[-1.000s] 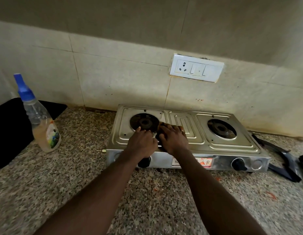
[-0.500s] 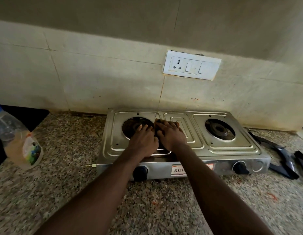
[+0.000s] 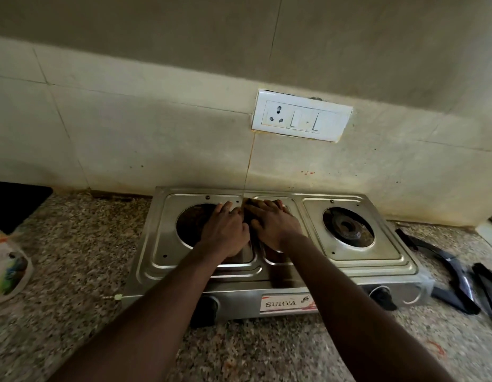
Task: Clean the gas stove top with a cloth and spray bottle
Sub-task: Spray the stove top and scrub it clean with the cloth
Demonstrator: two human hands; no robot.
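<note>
A steel two-burner gas stove [image 3: 360, 267] stands on the granite counter against the tiled wall. Both my hands press flat side by side on its middle, near the back edge. My left hand [image 3: 225, 232] lies over the right rim of the left burner opening [image 3: 191, 224]. My right hand [image 3: 272, 223] presses a brownish cloth [image 3: 249, 213] onto the centre panel; only a dark strip of cloth shows between and under the fingers. The spray bottle [image 3: 8, 268] stands at the far left edge, mostly cut off.
Black pan supports [image 3: 457, 274] lie on the counter right of the stove. A white socket and switch plate [image 3: 301, 118] is on the wall above. A dark opening [image 3: 15, 204] sits at the back left. Two black knobs are on the stove front.
Both hands have slid with the cloth from the stove's front toward its back edge. The view shifted right, so the spray bottle now sits at the left border.
</note>
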